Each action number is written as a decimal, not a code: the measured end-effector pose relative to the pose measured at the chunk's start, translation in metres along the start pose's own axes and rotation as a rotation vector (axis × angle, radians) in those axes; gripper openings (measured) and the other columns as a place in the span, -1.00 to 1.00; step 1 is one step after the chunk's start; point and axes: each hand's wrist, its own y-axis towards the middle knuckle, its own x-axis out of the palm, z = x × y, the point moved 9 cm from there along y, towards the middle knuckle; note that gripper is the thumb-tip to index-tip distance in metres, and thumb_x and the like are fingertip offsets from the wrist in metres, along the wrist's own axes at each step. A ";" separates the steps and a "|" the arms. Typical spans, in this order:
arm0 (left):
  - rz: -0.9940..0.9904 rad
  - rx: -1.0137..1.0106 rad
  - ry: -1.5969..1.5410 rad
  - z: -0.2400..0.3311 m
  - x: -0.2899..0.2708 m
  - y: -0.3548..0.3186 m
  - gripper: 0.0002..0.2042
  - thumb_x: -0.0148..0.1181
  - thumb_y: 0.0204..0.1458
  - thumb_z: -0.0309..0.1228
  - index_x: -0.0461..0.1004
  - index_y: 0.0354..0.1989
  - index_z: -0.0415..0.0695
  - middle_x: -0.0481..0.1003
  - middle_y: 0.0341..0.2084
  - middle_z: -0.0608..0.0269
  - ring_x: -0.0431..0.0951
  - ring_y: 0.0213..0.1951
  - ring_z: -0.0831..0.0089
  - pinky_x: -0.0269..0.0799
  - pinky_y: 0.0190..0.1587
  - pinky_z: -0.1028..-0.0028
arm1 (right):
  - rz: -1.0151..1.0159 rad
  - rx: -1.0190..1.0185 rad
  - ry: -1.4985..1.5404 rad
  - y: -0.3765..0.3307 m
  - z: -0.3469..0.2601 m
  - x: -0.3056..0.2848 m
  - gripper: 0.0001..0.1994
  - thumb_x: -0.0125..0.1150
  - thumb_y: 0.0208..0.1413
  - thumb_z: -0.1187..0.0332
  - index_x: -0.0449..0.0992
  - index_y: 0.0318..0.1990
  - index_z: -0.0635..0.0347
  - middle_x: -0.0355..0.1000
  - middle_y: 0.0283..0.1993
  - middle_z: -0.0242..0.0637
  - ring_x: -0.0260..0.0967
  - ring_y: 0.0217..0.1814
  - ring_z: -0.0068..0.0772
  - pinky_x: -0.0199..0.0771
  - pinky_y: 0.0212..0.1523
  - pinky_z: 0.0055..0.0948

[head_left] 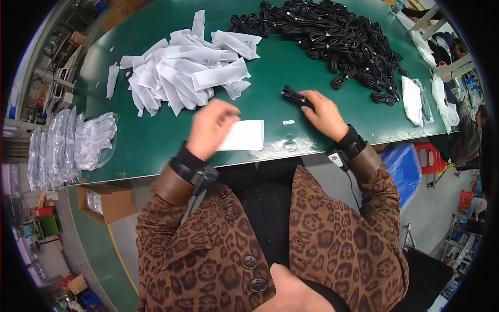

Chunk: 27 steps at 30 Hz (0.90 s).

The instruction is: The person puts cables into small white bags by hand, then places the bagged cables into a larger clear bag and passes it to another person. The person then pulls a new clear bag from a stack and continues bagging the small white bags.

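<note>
Coiled black cable [291, 95] is at a green table [278, 62] bearing a white sleeve pile [176, 70], with a red stool [430, 159] beyond its edge. Right hand [323, 115] fingers clamp its near end, the rest jutting leftward; whether the blurred left hand's [210, 129] fingers close is unclear.

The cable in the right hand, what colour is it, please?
The cable is black, clearest in the head view.

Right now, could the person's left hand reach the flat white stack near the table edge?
Probably yes: the left hand, blurred, is at the left edge of the white stack, whose right part looks uncovered.
</note>
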 end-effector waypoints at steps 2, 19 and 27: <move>-0.077 0.047 0.022 0.007 0.038 -0.016 -0.81 0.27 -0.04 -0.56 0.48 -0.23 -0.21 0.43 -0.35 0.26 0.46 -0.39 0.44 0.41 -0.33 0.47 | 0.014 -0.048 0.066 -0.003 -0.020 0.005 -0.64 0.16 0.04 0.45 0.38 0.04 0.15 0.38 -0.18 -0.10 0.41 -0.20 0.06 0.44 -0.22 -0.13; 0.146 -0.161 -0.195 -0.013 0.050 -0.022 -0.93 0.18 0.02 -0.63 0.41 -0.38 -0.26 0.41 -0.43 0.21 0.41 -0.49 0.45 0.35 -0.38 0.52 | -0.102 -0.306 -0.065 -0.037 -0.092 0.021 -0.57 0.19 -0.03 0.52 0.41 0.07 0.16 0.32 -0.30 -0.17 0.38 -0.37 -0.12 0.42 -0.36 -0.24; 0.028 0.151 -0.135 0.029 0.053 -0.018 -0.88 0.21 -0.07 -0.64 0.39 -0.40 -0.24 0.41 -0.38 0.14 0.45 -0.32 0.20 0.38 -0.29 0.38 | -0.248 -0.062 0.544 -0.037 -0.052 0.051 -0.61 0.17 0.04 0.52 0.40 0.08 0.24 0.46 -0.25 -0.22 0.41 -0.37 -0.45 0.43 -0.36 -0.40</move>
